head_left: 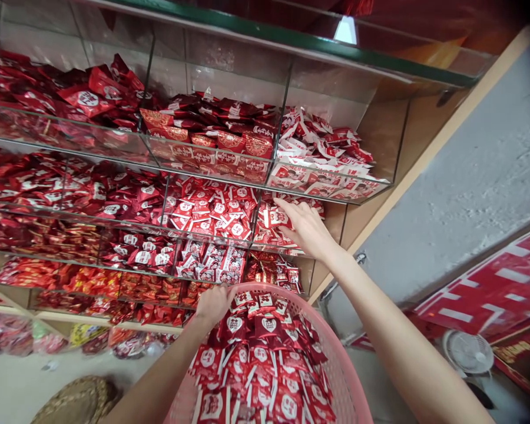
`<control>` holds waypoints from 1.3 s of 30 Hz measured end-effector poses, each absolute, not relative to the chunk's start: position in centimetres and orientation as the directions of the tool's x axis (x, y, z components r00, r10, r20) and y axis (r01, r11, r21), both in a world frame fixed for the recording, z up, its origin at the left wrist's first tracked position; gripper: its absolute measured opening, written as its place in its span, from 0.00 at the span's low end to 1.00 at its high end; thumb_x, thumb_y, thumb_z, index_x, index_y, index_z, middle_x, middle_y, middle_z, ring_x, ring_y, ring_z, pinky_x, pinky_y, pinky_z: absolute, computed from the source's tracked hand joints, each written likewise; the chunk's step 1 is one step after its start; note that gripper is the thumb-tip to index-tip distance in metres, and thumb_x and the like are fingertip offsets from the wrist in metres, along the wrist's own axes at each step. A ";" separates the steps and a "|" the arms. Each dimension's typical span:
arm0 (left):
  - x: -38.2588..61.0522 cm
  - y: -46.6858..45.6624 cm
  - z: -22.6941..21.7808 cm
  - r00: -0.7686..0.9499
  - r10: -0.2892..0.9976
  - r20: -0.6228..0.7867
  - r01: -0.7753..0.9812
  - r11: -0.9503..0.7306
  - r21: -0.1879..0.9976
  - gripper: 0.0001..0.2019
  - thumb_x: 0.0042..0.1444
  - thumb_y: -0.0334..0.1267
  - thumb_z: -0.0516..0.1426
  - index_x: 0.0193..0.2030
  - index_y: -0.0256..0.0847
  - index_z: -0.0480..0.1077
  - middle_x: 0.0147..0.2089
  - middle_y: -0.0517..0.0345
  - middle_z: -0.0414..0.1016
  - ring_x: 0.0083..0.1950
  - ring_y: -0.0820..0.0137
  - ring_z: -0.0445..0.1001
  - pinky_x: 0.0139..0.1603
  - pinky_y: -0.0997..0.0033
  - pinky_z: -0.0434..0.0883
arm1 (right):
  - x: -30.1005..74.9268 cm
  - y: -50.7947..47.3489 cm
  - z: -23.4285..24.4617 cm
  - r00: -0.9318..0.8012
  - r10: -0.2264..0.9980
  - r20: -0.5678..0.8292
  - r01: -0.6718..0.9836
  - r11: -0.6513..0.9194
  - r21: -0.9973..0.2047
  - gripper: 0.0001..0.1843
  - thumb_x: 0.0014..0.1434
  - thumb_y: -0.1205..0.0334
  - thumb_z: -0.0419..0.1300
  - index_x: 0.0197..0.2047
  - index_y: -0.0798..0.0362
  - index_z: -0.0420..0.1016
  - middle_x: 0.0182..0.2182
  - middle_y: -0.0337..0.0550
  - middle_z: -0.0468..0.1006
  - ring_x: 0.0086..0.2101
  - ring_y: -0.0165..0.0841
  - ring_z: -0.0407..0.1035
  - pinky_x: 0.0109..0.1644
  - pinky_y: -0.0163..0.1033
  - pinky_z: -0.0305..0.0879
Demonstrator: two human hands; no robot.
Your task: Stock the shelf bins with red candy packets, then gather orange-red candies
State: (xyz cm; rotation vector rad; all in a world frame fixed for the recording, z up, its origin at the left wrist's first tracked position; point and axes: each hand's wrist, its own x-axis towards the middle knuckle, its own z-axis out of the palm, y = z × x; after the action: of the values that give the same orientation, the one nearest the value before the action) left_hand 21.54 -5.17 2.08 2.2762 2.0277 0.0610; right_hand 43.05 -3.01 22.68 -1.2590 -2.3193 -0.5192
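My left hand is closed over the far left rim of a pink plastic basket. Inside the basket lie many small red candy packets with white printed labels. My right hand reaches into a glass-fronted compartment at the right end of the shelf. Between its thumb and fingers is a red-and-white candy packet. More packets of a similar kind lie around and beneath that hand.
Glass-divided shelves hold heaps of red packets. A wooden side panel and grey wall stand at right. A white fan sits low right, a woven stool low left. Bagged goods lie under the shelves.
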 end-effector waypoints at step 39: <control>21.4 -4.9 1.1 0.129 0.992 0.008 0.987 -0.129 0.096 0.29 0.60 0.52 0.34 0.44 0.33 0.67 0.34 0.43 0.74 0.37 0.58 0.74 0.33 0.63 0.68 | 40.1 -14.7 15.0 -0.490 0.855 0.170 0.832 0.517 -0.202 0.17 0.59 0.60 0.48 0.51 0.52 0.63 0.43 0.47 0.70 0.38 0.36 0.69 0.40 0.42 0.66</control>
State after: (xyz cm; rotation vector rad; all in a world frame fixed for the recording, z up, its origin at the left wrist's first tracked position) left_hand 21.37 -4.93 1.12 2.3096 2.0273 0.1063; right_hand 40.05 -14.73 15.02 -1.4260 -2.5114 0.1351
